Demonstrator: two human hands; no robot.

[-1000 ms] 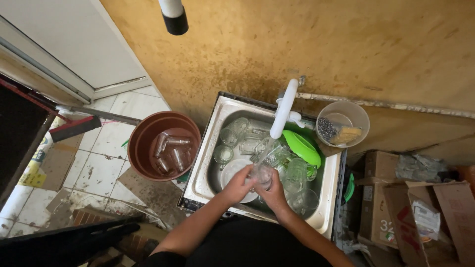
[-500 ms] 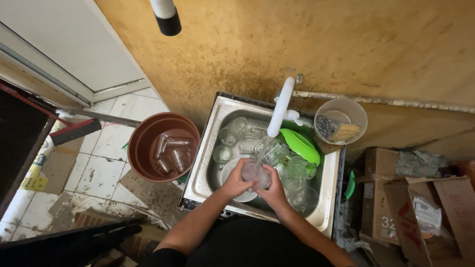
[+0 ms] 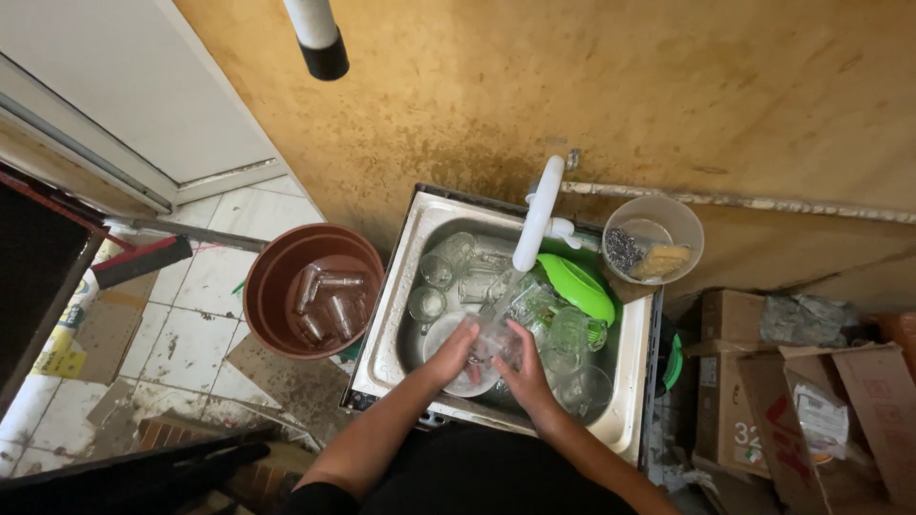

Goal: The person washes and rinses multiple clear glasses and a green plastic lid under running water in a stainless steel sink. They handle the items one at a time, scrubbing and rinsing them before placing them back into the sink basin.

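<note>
From the head camera, both hands are working over the steel sink basin (image 3: 405, 286), which is crowded with clear glassware. The left hand (image 3: 456, 351) and the right hand (image 3: 523, 367) are cupping a small clear drinking glass (image 3: 491, 341) between them, just below the white curved tap (image 3: 536, 215) at twelve o'clock. This looks like the washing or rinsing step; the next move probably calls for a firm, careful hold on slippery glass. The fingers of both hands are curling closely around the glass, narrow rather than spread. A green plastic dish (image 3: 575, 284) is lying at two o'clock, and a brown round tub (image 3: 272, 286) holding more glasses is standing at nine o'clock.
</note>
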